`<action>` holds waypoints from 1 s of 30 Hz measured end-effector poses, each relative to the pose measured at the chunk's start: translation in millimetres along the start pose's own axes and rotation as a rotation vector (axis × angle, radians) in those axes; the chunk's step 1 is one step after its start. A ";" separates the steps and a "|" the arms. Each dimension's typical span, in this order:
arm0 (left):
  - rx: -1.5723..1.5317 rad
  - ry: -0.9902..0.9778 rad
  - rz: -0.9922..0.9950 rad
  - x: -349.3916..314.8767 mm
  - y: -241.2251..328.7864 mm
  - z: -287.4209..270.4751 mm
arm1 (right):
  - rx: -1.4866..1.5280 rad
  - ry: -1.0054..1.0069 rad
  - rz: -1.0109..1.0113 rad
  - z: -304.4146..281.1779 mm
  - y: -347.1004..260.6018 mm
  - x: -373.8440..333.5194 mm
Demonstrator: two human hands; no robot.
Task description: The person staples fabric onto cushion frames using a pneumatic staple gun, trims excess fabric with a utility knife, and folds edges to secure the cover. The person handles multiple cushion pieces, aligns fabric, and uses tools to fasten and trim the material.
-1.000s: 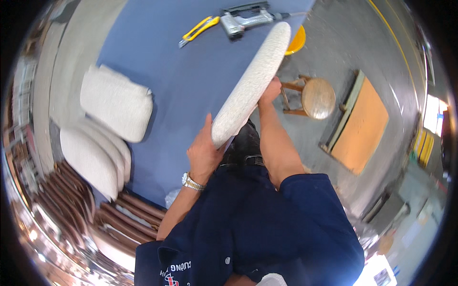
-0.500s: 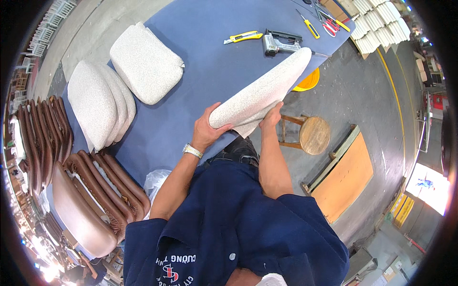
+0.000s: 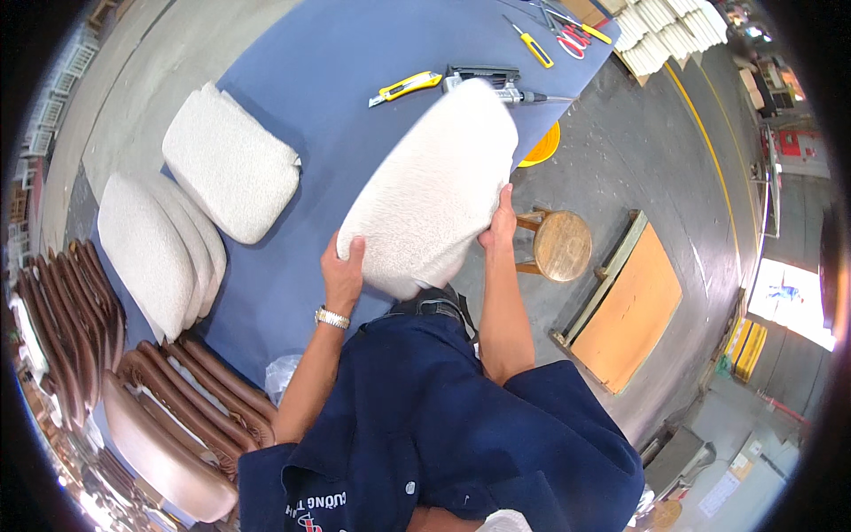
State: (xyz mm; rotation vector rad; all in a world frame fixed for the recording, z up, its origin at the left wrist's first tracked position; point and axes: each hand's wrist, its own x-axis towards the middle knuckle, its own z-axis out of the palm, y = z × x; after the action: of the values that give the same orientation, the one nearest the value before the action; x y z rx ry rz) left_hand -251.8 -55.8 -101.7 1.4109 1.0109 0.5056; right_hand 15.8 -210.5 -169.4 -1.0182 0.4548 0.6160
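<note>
Both my hands grip a padded cushion (image 3: 430,182) covered in pale speckled fabric, its broad face turned up at the near edge of the blue table. My left hand (image 3: 345,273) clasps its lower left corner, thumb on top. On the opposite edge, my right hand (image 3: 501,222) is closed around the side, with its fingers partly hidden beneath. Behind the cushion lies a staple gun (image 3: 492,82), partly covered by it. A yellow utility knife (image 3: 406,87) rests to the left of that tool.
Similar pale cushions lie at left, one flat (image 3: 232,164) and several leaning together (image 3: 151,248). Brown padded pieces (image 3: 191,399) stand in rows nearer me. A yellow screwdriver (image 3: 536,50) and red-handled scissors (image 3: 572,44) sit far right. Beyond the table are a wooden stool (image 3: 564,246) and a yellow bucket (image 3: 542,146).
The cushion has been turned from edge-on to show its broad face. My left hand has shifted down and toward me along it; both hands keep their hold.
</note>
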 end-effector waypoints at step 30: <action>-0.774 0.083 -0.812 -157.4 -79.1 13.5 | -0.884 -0.604 -0.124 149.0 -87.7 -44.7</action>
State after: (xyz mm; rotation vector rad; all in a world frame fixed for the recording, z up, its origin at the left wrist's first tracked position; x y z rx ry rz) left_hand -343.4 -203.0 -135.8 0.2432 1.1764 0.2837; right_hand 50.9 -123.7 -17.4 -1.5889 -0.4649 0.9999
